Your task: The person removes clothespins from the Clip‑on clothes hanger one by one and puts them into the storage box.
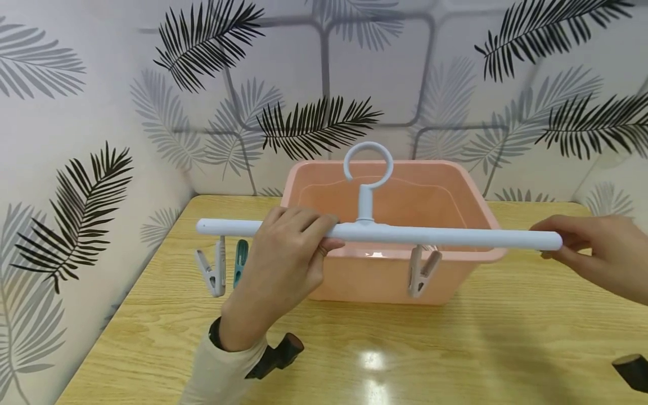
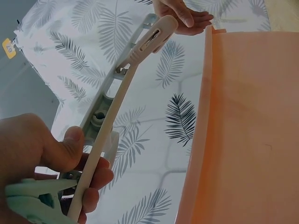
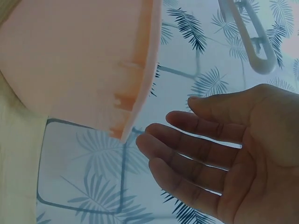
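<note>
Your left hand [image 1: 283,264] grips the bar of a white hanger [image 1: 455,237], left of its middle, thumb and fingers wrapped round it. Your right hand [image 1: 599,250] is released: the right wrist view shows the palm bare and the fingers loosely extended, apart from the bar's right end but near it. The hanger is up in the air, bar nearly level in the head view, with its ring hook [image 1: 368,145] on top. Below the bar hang a white clip [image 1: 220,264] near the left end, a green clip [image 1: 238,267] beside your left hand, and another pale clip [image 1: 415,270] right of the middle. Behind the bar, a pink bin [image 1: 374,284] stands upright on the wood-grain table [image 1: 430,349]. A leaf-print backdrop [image 1: 288,67] surrounds the table's far side.
</note>
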`<state>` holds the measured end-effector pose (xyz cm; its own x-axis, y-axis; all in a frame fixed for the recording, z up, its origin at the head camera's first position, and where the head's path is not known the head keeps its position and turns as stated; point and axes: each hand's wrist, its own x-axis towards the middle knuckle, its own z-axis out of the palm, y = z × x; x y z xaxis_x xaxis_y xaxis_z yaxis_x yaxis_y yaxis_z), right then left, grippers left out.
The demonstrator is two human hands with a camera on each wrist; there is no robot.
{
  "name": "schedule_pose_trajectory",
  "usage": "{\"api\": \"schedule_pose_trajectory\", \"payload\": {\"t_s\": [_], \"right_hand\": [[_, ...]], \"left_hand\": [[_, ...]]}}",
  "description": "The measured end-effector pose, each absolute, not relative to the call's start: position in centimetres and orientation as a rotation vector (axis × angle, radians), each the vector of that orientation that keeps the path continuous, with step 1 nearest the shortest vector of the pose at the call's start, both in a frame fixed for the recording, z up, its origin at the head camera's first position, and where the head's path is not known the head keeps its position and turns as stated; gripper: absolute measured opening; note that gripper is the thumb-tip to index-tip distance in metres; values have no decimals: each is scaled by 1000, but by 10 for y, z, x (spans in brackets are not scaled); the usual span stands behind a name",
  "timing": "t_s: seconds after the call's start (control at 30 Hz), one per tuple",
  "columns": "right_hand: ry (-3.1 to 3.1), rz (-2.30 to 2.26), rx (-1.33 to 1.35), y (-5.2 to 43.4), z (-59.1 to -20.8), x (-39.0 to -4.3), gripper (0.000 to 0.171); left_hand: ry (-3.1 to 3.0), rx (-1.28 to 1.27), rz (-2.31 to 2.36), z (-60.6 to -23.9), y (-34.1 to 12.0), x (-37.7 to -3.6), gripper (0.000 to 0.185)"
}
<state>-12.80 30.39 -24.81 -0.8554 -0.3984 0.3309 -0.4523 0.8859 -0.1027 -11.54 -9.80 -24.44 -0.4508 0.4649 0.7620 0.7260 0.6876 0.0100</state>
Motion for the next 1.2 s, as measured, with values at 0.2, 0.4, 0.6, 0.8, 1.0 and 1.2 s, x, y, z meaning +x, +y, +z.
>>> {"api": "schedule_pose_trajectory", "payload": {"t_s": [0.2, 0.4, 0.6, 0.8, 1.0, 1.2], "right_hand": [[-2741, 349, 631, 299, -264, -112, 12], [-2734, 644, 671, 290, -275, -105, 13], [-2595, 1347, 1018, 273, -287, -105, 30], [-2387, 1775, 1319, 248, -290, -108, 39], [-2186, 1988, 1379, 219, -300, -109, 37], [-2167, 2099, 1184, 188, -302, -105, 31]], "left_hand": [[-2131, -918, -422, -246, -94, -115, 14], [-2142, -922, -411, -247, -91, -115, 13], [-2146, -934, -418, -249, -89, -116, 15], [-2144, -928, -418, -249, -87, -116, 14], [-2154, -926, -417, -249, -86, -115, 14], [-2165, -926, -413, -251, -85, -116, 14]]}}
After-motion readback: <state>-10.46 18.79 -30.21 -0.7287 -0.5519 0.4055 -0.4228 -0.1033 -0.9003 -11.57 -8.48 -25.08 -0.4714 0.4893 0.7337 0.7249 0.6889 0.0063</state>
